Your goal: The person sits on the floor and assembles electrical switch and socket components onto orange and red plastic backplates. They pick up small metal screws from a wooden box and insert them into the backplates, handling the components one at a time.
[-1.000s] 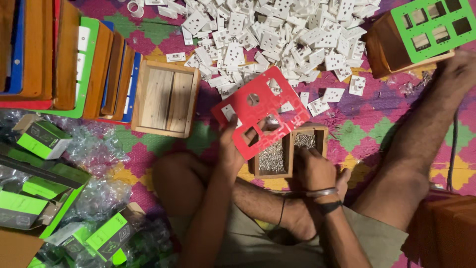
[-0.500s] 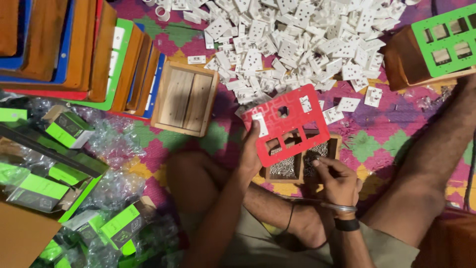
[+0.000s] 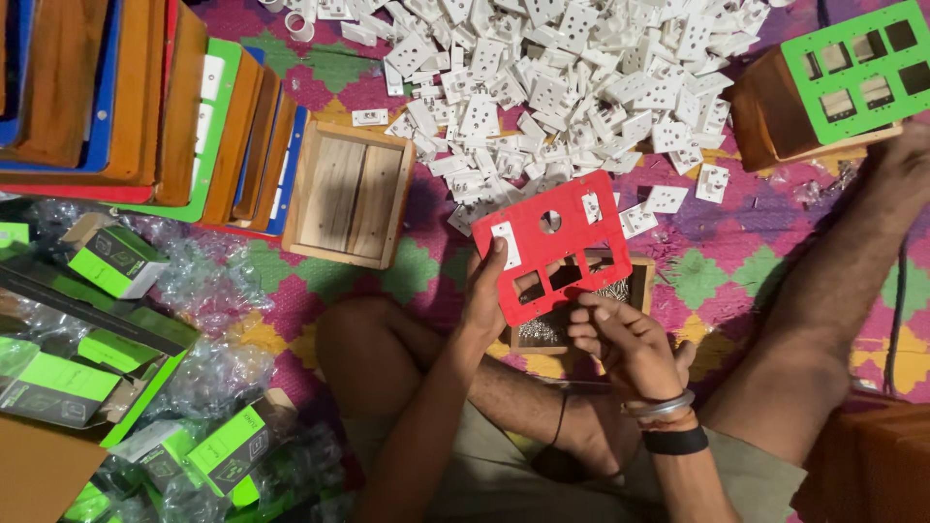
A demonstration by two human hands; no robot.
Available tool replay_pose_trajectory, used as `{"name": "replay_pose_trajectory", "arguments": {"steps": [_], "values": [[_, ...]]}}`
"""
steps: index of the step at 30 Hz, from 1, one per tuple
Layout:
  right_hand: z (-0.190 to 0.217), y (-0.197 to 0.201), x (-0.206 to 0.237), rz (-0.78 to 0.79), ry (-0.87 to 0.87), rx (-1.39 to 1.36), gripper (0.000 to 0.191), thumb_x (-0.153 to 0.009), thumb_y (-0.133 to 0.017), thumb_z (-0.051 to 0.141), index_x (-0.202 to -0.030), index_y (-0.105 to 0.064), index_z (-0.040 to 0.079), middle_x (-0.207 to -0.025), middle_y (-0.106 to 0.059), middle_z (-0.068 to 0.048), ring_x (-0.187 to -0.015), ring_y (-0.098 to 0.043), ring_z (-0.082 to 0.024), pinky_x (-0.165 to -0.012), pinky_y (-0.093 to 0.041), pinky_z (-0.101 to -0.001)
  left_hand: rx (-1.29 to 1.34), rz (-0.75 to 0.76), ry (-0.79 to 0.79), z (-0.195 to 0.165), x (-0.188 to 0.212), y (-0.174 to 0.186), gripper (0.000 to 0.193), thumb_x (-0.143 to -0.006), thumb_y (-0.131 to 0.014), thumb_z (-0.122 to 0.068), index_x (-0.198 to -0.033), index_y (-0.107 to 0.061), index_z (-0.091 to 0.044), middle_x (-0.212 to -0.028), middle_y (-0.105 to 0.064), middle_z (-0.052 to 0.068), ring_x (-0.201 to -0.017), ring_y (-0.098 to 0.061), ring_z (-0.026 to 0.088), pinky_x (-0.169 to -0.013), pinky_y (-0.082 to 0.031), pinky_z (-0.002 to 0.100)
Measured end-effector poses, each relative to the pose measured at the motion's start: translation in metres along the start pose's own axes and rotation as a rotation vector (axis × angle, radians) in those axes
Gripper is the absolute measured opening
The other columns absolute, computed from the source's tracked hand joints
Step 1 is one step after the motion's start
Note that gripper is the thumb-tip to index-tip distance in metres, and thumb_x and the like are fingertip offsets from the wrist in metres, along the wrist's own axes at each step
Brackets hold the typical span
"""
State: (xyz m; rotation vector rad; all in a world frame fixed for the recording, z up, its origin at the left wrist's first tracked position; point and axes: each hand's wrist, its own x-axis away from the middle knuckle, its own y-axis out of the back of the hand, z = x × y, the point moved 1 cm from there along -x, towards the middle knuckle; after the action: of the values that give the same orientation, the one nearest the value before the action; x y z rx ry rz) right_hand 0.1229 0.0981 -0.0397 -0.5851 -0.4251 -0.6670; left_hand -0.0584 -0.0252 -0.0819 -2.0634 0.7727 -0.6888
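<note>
My left hand (image 3: 484, 300) grips the lower left edge of a red cut-out panel (image 3: 557, 242), thumb on its front by a white switch module. The panel is tilted over a small wooden box (image 3: 635, 276) filled with tiny metal screws. My right hand (image 3: 625, 339) hovers just below the panel's lower edge, fingers pinched together over the screw box; whether a screw is between them is too small to tell. A metal bangle and dark band circle that wrist.
A large heap of white switch and socket modules (image 3: 572, 77) lies beyond the panel. An empty wooden box (image 3: 349, 194) sits left, stacked wooden boxes with coloured panels (image 3: 145, 107) far left, a green-panelled box (image 3: 833, 82) top right, green cartons and plastic wrap (image 3: 116, 368) lower left.
The red panel has tipped and shifted slightly; my right hand has lifted from the screw box toward the panel's lower edge. The view has drifted.
</note>
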Motion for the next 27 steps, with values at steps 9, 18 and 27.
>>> {"name": "replay_pose_trajectory", "arguments": {"steps": [9,18,27], "values": [[-0.003,-0.047,-0.02,0.035,0.163,0.23,0.02,-0.098,-0.063,0.004,-0.115,-0.064,-0.005,-0.102,-0.077,-0.017,-0.09,-0.077,-0.024,-0.079,-0.063,-0.0356,-0.168,0.006,-0.053,0.005,0.001,-0.003,0.05,-0.109,-0.059,-0.04,-0.138,-0.057,0.001,-0.127,-0.067,0.015,-0.11,-0.067,0.024,-0.092,-0.058,0.041],[-0.001,-0.077,-0.041,0.071,0.172,0.232,0.014,-0.098,-0.063,0.004,-0.109,-0.067,-0.004,-0.096,-0.077,-0.015,-0.082,-0.075,-0.02,-0.074,-0.062,-0.031,-0.052,-0.038,0.19,0.008,0.007,0.004,0.036,-0.106,-0.062,-0.045,-0.093,-0.052,-0.013,-0.067,-0.046,-0.005,-0.052,-0.04,0.003,-0.045,-0.033,0.02],[-0.006,-0.077,-0.044,-0.036,0.23,0.315,0.011,-0.098,-0.065,0.005,-0.103,-0.069,-0.004,-0.088,-0.077,-0.012,-0.074,-0.074,-0.016,-0.065,-0.061,-0.0277,-0.174,-0.044,0.203,0.01,0.006,0.004,0.037,-0.102,-0.063,-0.048,-0.092,-0.052,-0.014,-0.069,-0.042,-0.009,-0.055,-0.037,0.001,-0.047,-0.03,0.019]]}}
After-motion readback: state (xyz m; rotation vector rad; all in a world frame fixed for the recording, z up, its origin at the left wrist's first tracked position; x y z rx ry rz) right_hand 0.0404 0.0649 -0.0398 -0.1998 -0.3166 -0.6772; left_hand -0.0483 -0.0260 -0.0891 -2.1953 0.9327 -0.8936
